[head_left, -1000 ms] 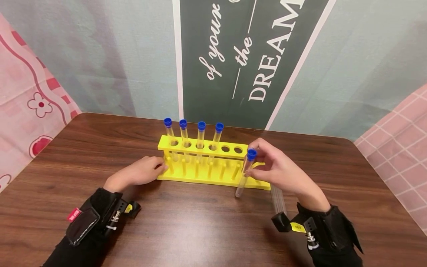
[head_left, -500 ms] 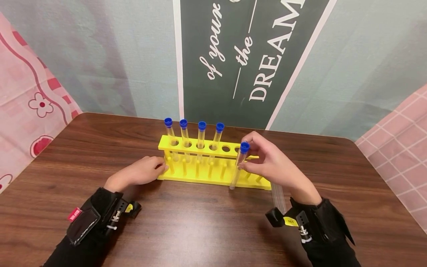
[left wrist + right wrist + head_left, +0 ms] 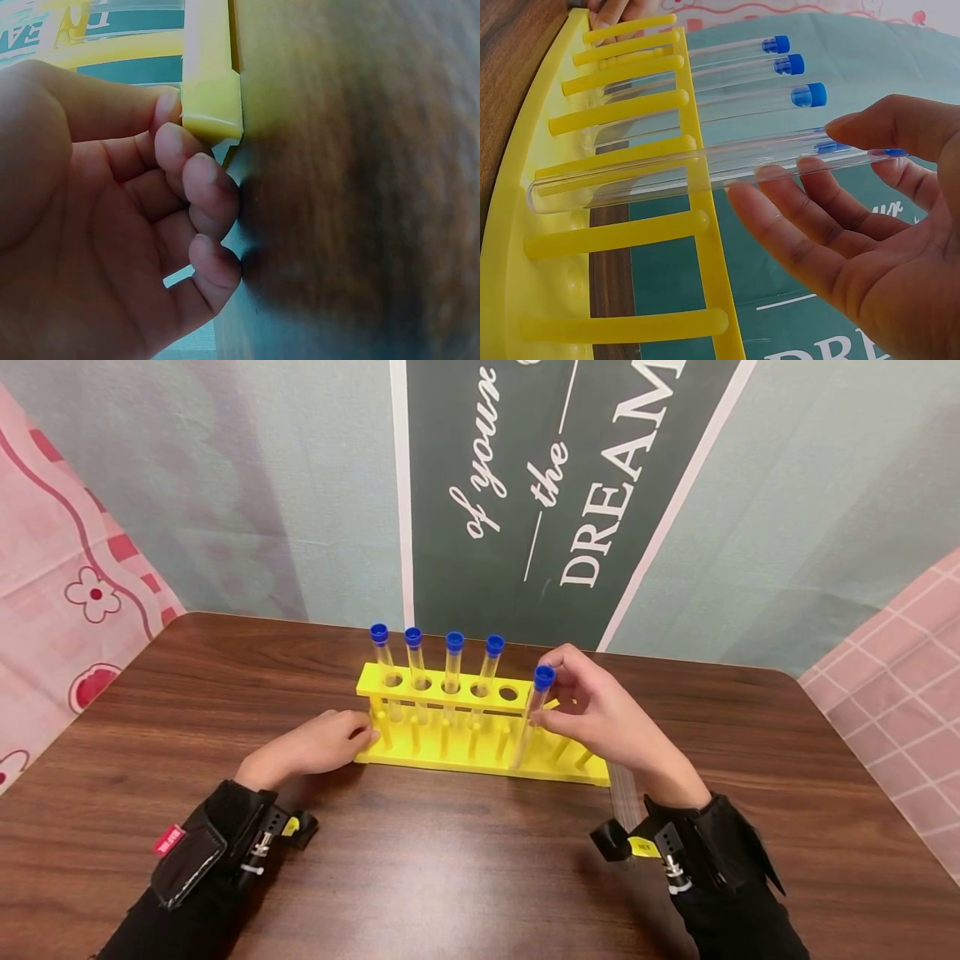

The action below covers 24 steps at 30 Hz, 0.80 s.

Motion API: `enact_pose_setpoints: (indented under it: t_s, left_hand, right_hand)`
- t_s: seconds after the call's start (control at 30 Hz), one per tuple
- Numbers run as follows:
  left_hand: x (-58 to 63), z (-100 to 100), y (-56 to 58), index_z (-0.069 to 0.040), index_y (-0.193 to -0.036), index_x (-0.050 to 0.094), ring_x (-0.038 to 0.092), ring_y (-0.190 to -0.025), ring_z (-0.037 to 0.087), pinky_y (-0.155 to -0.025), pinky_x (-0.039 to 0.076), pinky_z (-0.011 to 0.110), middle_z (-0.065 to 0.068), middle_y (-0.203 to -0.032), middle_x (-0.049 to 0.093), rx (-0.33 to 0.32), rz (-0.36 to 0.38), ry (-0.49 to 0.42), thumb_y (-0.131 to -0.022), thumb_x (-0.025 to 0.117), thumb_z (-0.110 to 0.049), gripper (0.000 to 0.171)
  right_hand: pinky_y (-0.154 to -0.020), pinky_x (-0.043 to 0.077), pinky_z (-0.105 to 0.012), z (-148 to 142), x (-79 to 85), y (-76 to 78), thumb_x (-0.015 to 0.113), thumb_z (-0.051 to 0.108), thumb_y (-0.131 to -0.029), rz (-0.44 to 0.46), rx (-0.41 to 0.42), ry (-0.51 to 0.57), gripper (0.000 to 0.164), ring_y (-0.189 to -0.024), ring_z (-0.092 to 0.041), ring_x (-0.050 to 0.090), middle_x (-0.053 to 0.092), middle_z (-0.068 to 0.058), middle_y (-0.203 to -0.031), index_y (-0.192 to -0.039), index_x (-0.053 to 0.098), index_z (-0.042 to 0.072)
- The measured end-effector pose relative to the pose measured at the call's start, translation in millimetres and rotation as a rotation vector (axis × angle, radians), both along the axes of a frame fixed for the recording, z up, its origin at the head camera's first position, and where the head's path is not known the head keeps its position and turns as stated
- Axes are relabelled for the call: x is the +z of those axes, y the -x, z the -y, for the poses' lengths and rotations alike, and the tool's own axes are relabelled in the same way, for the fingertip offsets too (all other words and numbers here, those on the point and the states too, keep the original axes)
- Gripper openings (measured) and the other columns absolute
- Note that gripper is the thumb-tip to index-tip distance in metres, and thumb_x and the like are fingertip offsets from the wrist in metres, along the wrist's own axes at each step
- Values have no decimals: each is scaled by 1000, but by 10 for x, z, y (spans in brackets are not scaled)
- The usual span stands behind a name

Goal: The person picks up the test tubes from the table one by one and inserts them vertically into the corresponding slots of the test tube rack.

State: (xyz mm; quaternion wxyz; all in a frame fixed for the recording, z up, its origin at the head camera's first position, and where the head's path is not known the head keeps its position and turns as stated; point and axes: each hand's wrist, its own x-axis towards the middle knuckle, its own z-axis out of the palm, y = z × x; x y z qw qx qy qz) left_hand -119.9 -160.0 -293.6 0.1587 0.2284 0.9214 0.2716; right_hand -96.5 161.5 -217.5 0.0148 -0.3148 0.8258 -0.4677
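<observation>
A yellow test tube rack (image 3: 435,766) stands on the table, with several clear blue-capped test tubes (image 3: 452,664) upright in its left holes. My left hand (image 3: 311,745) holds the rack's left end at the base; in the left wrist view, thumb and forefinger meet the yellow end (image 3: 212,109), the other fingers curled below. With thumb and fingers my right hand (image 3: 611,714) pinches another blue-capped test tube (image 3: 529,718), slightly tilted, in front of the rack's right half. In the right wrist view, this tube (image 3: 630,184) crosses in front of the pegs, outside the holes.
Clear, thin tube-like pieces (image 3: 624,797) lie on the brown wooden table (image 3: 442,877) by the rack's right end, partly hidden by the right wrist. A bare hole (image 3: 508,693) shows in the rack's top bar. Behind the table hangs a lettered curtain (image 3: 330,510).
My right hand has carried the test tube left and up, from in front of the rack's right end to close against the rack. The left hand and the rack stay put.
</observation>
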Motion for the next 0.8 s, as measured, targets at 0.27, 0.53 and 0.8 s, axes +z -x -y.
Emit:
enact_pose_setpoints:
  t_s: [0.27,0.53,0.8]
  left_hand:
    - [-6,-4,5,-5,-76,52,37,-53,13,-54,33,27,1,-61,39,1,-9,7,-96,45,-13,22]
    - [-3,-7,3,-5,-75,52,37,-53,13,-54,33,27,1,-61,39,-1,-20,12,-95,45,-13,23]
    - [7,-10,-7,-6,-74,51,37,-52,13,-54,33,27,1,-61,39,-1,-15,6,-96,45,-14,23]
  right_hand:
    - [-64,52,-29,15,28,29,66,-11,-76,32,-12,22,36,-77,-23,58,50,-11,-89,-102,43,0]
    - [-66,52,-34,20,100,70,63,-15,-77,56,26,76,36,-77,-31,59,53,-15,-83,-102,40,-2]
    - [-71,51,-30,24,202,107,60,-13,-80,69,43,61,34,-78,-32,58,55,-16,-84,-104,39,-3]
